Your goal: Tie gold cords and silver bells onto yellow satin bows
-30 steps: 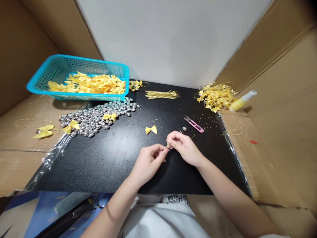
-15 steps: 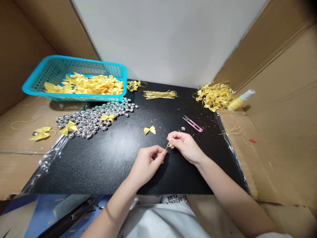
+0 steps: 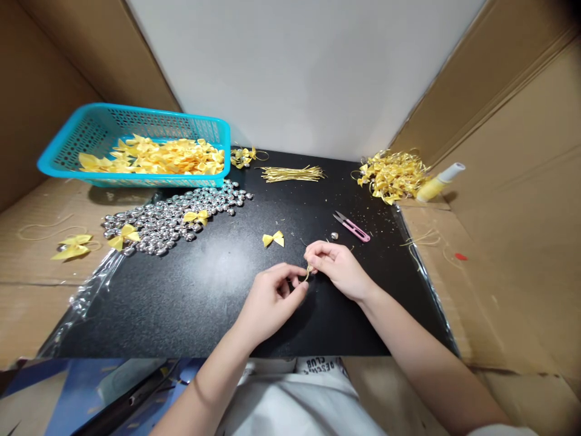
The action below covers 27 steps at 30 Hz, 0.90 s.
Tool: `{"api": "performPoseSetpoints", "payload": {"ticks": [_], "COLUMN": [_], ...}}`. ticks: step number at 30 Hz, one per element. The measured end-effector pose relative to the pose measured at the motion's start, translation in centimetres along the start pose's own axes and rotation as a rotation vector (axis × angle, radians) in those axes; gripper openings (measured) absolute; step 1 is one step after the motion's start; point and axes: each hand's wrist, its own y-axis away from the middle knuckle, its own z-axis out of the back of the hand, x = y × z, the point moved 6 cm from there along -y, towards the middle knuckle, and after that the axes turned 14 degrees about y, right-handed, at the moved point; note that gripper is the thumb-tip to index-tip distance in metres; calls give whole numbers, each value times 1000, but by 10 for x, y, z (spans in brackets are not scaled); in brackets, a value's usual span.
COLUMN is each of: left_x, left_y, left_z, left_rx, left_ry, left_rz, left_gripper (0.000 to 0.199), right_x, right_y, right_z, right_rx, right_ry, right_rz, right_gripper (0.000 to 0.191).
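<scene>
A: ok so where's the cord (image 3: 308,275) at?
B: Between the two hands, just above the near-middle part of the black surface (image 3: 181,303). It's a thin gold strand, kinda curved.

A: What are the fingers doing?
B: Right hand (image 3: 333,266) has its fingertips together, clamped on the upper end of the cord. Left hand (image 3: 276,297) has thumb and forefinger a bit apart, tips right by the lower part. Can't tell how firmly they touch it, tbh.

A: Anything near the hands?
B: Yep, a lone yellow bow (image 3: 273,238) lying beyond the left hand, and a silver bead (image 3: 334,235) just past the right one. Pink snips (image 3: 352,226) are beside the bead, blades pointing away and to the left.

A: And the rest?
B: Blue basket (image 3: 136,177) at the far left, loaded with yellow ribbons (image 3: 163,157). Big spread of silver beads (image 3: 154,224) in front of it, two more bows on or against those. Gold strands (image 3: 293,174) sit in a bundle at the back middle. Far right there's a tangled yellow heap (image 3: 394,175), with a tilted yellow and white spool (image 3: 440,181) right next to it.
</scene>
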Motion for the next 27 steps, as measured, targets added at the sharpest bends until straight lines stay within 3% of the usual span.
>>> {"api": "performPoseSetpoints", "payload": {"ticks": [6,12,20,27], "left_x": [-10,-2,-1,-12], "left_y": [-5,-8,-9,-20], "left_z": [4,-2,-8,-4], "left_rx": [-26,11,144,59], "left_ry": [58,170,421,349], "left_rz": [-64,50,201,161], "left_gripper": [23,25,39,32], "right_x": [8,13,20,22], "right_y": [2,5,8,7], "right_z": [-4,-3,0,7], "right_rx": [0,-46,-24,-105], "right_ry": [23,61,-19,-19], "right_rz": [78,143,114,140], "right_gripper": [33,32,33,33]}}
